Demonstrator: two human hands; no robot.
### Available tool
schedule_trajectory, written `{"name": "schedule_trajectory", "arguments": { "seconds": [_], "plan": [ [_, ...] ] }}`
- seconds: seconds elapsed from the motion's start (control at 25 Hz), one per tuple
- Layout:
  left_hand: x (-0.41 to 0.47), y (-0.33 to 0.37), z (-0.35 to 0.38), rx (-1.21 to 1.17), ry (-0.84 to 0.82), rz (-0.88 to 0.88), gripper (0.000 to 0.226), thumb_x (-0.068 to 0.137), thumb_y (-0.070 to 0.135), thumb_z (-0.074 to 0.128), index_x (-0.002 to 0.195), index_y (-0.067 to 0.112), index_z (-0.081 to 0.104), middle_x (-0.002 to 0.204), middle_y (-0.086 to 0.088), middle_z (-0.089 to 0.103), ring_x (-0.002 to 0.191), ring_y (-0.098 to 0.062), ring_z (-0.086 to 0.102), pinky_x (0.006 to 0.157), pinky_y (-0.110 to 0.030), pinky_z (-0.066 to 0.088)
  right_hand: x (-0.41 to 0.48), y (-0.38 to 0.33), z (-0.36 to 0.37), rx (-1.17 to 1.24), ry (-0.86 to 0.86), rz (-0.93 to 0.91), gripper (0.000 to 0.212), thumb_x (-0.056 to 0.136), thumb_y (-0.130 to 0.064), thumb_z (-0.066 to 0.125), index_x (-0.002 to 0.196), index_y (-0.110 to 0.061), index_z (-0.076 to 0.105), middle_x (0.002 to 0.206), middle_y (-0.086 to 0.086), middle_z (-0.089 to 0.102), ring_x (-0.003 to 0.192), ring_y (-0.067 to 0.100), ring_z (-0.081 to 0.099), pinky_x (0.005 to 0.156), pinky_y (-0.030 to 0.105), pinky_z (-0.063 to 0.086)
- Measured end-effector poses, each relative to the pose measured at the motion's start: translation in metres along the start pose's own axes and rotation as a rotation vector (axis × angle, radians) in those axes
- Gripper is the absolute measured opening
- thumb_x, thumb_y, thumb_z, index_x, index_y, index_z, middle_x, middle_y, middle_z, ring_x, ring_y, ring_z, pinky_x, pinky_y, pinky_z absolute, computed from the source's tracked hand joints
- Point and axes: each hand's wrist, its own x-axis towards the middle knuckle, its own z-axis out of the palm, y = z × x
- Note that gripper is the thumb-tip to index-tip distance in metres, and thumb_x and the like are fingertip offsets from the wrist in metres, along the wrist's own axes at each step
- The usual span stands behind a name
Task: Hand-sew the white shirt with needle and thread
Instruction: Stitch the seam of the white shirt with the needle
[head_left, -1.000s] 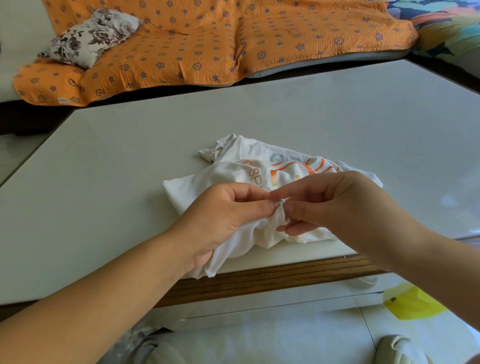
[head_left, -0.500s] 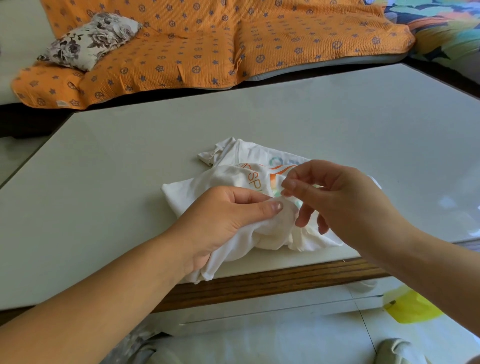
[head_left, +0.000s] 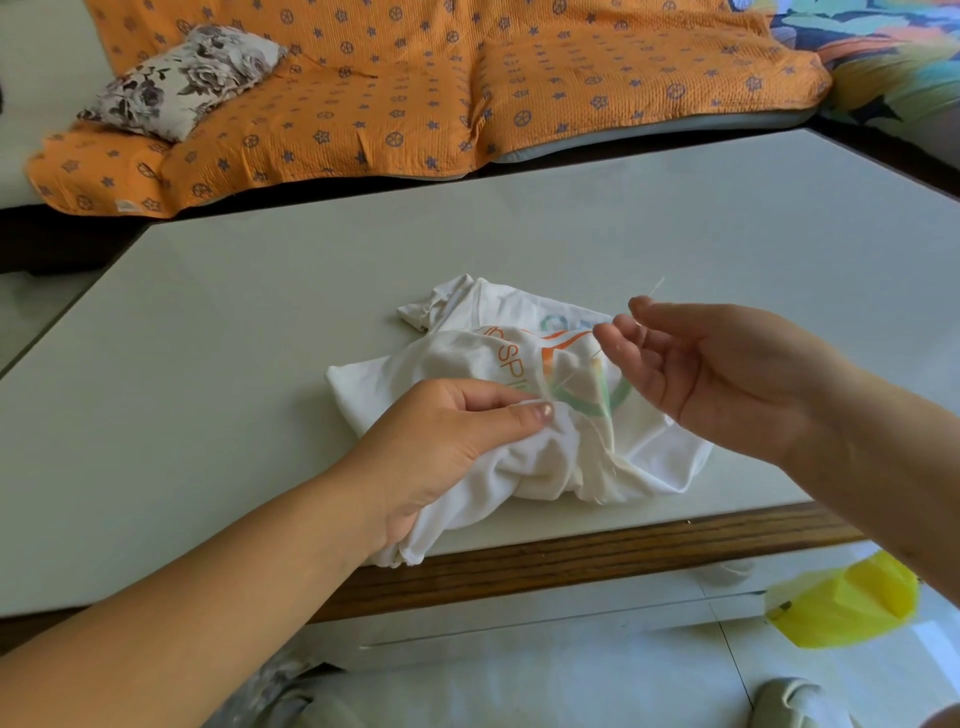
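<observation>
R hand (head_left: 717, 374) has lifted up & right off the white shirt (head_left: 649, 457) since 0.5 s ago, drawing a pale thread (head_left: 597, 356) out from the fold beside the shirt's print; thumb & forefinger close on the thread, other fingers half curled, thin end pokes past top fingertip, needle or thread, can't tell. L hand (head_left: 441, 436) unmoved, gripping bunched cloth at shirt's near-left side, thumb on top. Table (head_left: 208, 364) lies under shirt, one shirt corner hanging over its edge
</observation>
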Motion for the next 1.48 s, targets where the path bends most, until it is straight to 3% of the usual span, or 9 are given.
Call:
{"name": "schedule_trajectory", "arguments": {
  "seconds": [0.16, 0.36, 0.44, 0.56, 0.64, 0.8, 0.96, 1.08, 1.48],
  "plan": [
    [-0.001, 0.001, 0.0, 0.023, -0.004, 0.007, 0.014, 0.082, 0.023, 0.073, 0.093, 0.017, 0.079, 0.095, 0.004, 0.078, 0.098, -0.004, 0.07, 0.088, -0.013, 0.046, 0.008, -0.008, -0.006, -0.082, 0.094, -0.181, 0.011, 0.1, -0.004, 0.044, 0.092, -0.005, 0.052, 0.069, 0.012, 0.06, 0.079, 0.03, 0.074, 0.075, 0.041, 0.061],
    [-0.002, 0.001, -0.002, 0.039, 0.002, 0.012, 0.016, 0.078, 0.025, 0.074, 0.091, 0.018, 0.079, 0.095, 0.005, 0.078, 0.097, -0.003, 0.07, 0.084, -0.011, 0.046, 0.017, -0.02, -0.018, -0.609, 0.357, -0.532, 0.012, 0.099, -0.017, 0.051, 0.089, -0.019, 0.057, 0.073, 0.0, 0.07, 0.089, 0.017, 0.073, 0.095, 0.044, 0.052],
    [-0.003, 0.001, -0.003, 0.05, 0.001, 0.011, 0.013, 0.081, 0.024, 0.074, 0.091, 0.017, 0.079, 0.095, 0.005, 0.078, 0.096, -0.002, 0.07, 0.081, -0.008, 0.047, 0.019, -0.022, -0.023, -0.826, 0.427, -0.648, 0.009, 0.098, -0.024, 0.053, 0.09, -0.024, 0.057, 0.077, -0.004, 0.072, 0.084, 0.013, 0.071, 0.093, 0.044, 0.052],
    [-0.003, 0.002, -0.002, 0.071, -0.008, 0.004, 0.012, 0.082, 0.023, 0.073, 0.091, 0.017, 0.079, 0.094, 0.006, 0.078, 0.096, -0.001, 0.07, 0.083, -0.009, 0.047, 0.02, -0.021, -0.024, -0.996, 0.456, -0.749, 0.006, 0.097, -0.026, 0.053, 0.096, -0.022, 0.057, 0.076, -0.01, 0.07, 0.082, 0.032, 0.064, 0.078, 0.03, 0.052],
    [-0.002, 0.003, -0.002, 0.087, -0.015, 0.0, 0.012, 0.081, 0.024, 0.073, 0.09, 0.018, 0.079, 0.093, 0.006, 0.078, 0.096, -0.001, 0.07, 0.087, -0.013, 0.046, 0.02, -0.019, -0.025, -1.094, 0.441, -0.77, 0.007, 0.098, -0.026, 0.052, 0.098, -0.021, 0.056, 0.077, -0.012, 0.069, 0.083, 0.027, 0.065, 0.063, 0.016, 0.045],
    [-0.003, 0.003, -0.002, 0.098, -0.019, 0.024, 0.021, 0.071, 0.033, 0.074, 0.086, 0.018, 0.08, 0.092, 0.005, 0.078, 0.095, -0.004, 0.071, 0.088, -0.016, 0.047, 0.014, -0.015, -0.019, -1.161, 0.403, -0.726, 0.007, 0.098, -0.023, 0.052, 0.093, -0.02, 0.057, 0.076, -0.007, 0.071, 0.078, 0.016, 0.068, 0.067, 0.027, 0.05],
    [-0.005, 0.003, -0.001, 0.069, -0.007, 0.086, 0.024, 0.07, 0.034, 0.073, 0.087, 0.019, 0.079, 0.091, 0.005, 0.078, 0.091, -0.004, 0.071, 0.078, -0.01, 0.05, -0.018, 0.011, 0.002, -1.135, 0.0, -0.364, 0.008, 0.095, -0.015, 0.056, 0.09, -0.012, 0.06, 0.073, -0.007, 0.073, 0.041, 0.011, 0.059, 0.039, 0.021, 0.043],
    [-0.006, 0.003, -0.001, 0.077, -0.012, 0.104, 0.023, 0.07, 0.035, 0.073, 0.087, 0.02, 0.079, 0.09, 0.004, 0.078, 0.089, -0.004, 0.071, 0.076, -0.012, 0.05, -0.033, 0.033, 0.007, -1.117, -0.159, -0.296, 0.008, 0.095, -0.014, 0.058, 0.087, -0.011, 0.06, 0.068, -0.001, 0.067, 0.051, 0.019, 0.068, 0.047, 0.026, 0.051],
    [-0.008, 0.005, -0.006, 0.028, 0.053, 0.119, 0.007, 0.082, 0.019, 0.072, 0.087, 0.018, 0.077, 0.088, 0.001, 0.078, 0.088, -0.006, 0.071, 0.077, -0.014, 0.051, -0.03, 0.034, -0.002, -1.11, -0.087, -0.49, 0.011, 0.092, -0.009, 0.06, 0.082, -0.014, 0.063, 0.062, 0.004, 0.07, 0.054, 0.014, 0.066, 0.063, 0.018, 0.052]
  ]
}}
